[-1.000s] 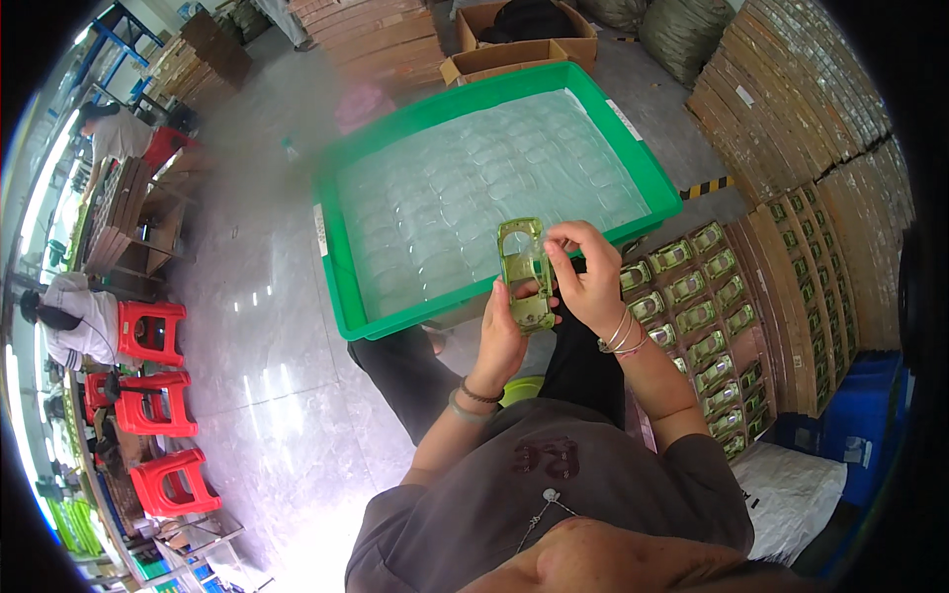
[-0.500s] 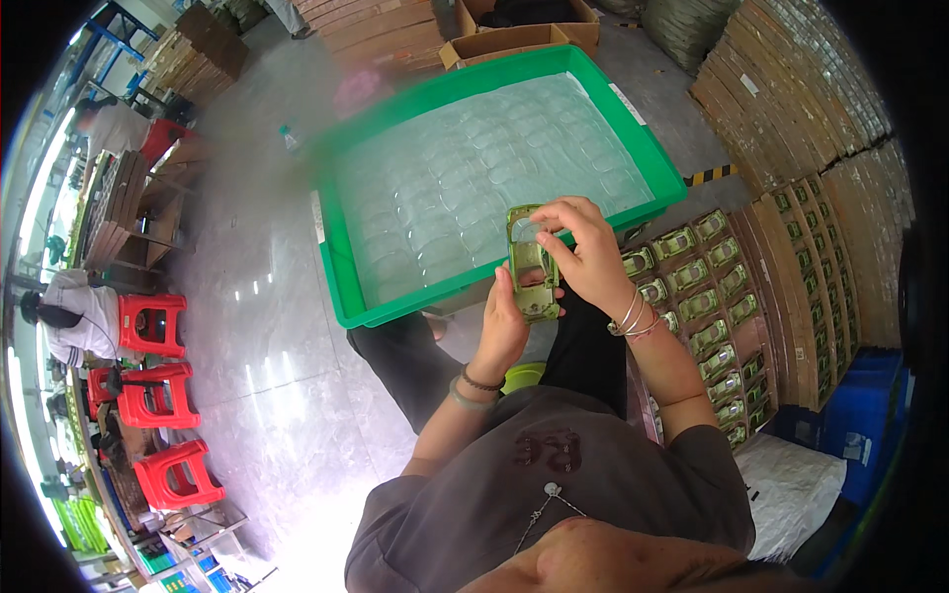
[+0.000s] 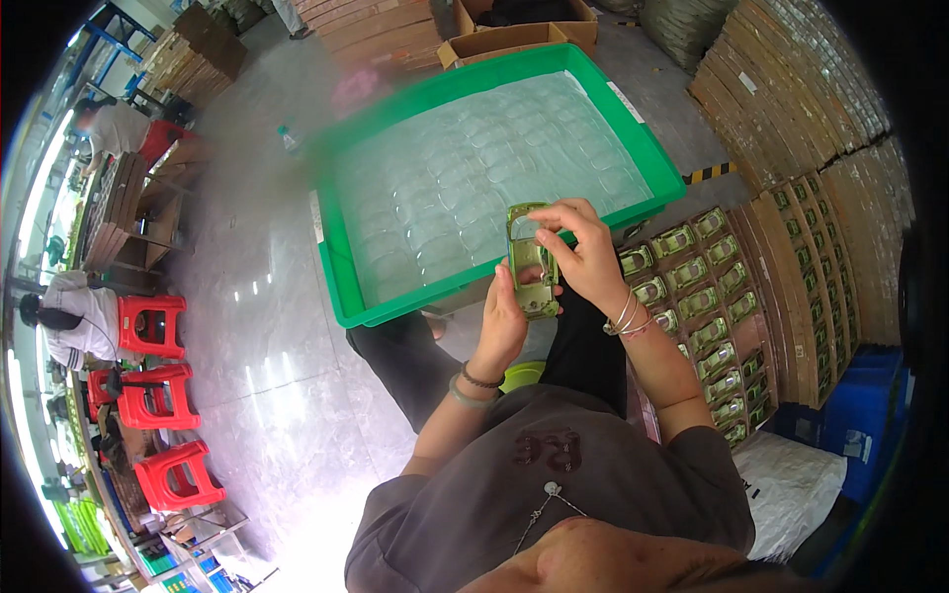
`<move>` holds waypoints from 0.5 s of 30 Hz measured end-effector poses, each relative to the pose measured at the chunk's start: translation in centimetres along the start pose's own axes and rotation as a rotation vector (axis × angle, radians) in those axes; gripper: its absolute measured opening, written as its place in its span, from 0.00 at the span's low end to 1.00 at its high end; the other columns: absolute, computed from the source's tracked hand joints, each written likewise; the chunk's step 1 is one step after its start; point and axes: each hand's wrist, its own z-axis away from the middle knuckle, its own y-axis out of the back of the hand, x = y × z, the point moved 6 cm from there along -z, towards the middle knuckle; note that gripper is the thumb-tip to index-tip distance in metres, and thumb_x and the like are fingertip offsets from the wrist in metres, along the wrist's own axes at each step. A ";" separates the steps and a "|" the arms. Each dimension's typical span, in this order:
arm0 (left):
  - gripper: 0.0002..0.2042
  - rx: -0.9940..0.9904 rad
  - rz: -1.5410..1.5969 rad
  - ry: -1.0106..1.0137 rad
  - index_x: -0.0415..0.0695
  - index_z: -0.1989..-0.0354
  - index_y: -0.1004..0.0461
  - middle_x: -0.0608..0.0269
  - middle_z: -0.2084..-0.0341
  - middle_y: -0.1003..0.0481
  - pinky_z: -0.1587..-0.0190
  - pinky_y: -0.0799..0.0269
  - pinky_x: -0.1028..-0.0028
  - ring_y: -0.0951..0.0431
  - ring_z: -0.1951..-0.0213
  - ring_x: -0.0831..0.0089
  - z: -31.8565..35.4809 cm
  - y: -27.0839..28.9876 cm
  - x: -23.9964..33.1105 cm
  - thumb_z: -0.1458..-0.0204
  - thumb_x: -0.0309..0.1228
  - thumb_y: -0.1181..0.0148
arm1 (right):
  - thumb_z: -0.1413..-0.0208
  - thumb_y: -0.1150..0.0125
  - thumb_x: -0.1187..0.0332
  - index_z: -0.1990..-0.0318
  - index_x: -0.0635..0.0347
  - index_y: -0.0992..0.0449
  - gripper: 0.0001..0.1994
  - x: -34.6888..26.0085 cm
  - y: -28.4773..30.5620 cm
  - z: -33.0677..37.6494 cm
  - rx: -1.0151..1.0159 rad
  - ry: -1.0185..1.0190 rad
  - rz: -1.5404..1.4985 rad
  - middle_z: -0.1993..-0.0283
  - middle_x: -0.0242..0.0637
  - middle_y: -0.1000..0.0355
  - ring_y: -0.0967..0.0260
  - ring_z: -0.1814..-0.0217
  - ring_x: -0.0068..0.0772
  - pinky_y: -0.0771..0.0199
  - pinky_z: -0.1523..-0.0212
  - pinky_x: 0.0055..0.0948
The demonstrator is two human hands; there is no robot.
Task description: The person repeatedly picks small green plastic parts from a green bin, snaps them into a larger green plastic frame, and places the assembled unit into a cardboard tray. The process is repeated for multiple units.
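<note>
No wording can be read. The green tray [image 3: 331, 277] bears a white label [image 3: 625, 103] on its right rim and another white tag [image 3: 316, 216] on its left; right of it, a small pale sticker [image 3: 747, 82] sits on the cardboard stack [image 3: 791, 124]. Below the tray, the shirt [image 3: 643, 494] carries a dark, illegible emblem [image 3: 549, 450].

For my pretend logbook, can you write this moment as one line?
left hand: holding green car-shaped shell | right hand: at shell's far end | green tray: beyond
</note>
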 end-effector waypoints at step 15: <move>0.24 0.013 -0.214 -0.222 0.34 0.44 0.37 0.56 0.57 0.27 0.51 0.33 0.74 0.28 0.55 0.72 -0.2 -0.5 1.8 0.33 0.44 0.68 | 0.51 0.39 0.76 0.48 0.52 0.25 0.20 -3.4 -0.8 2.1 0.294 0.277 0.565 0.48 0.45 0.39 0.39 0.47 0.48 0.40 0.46 0.43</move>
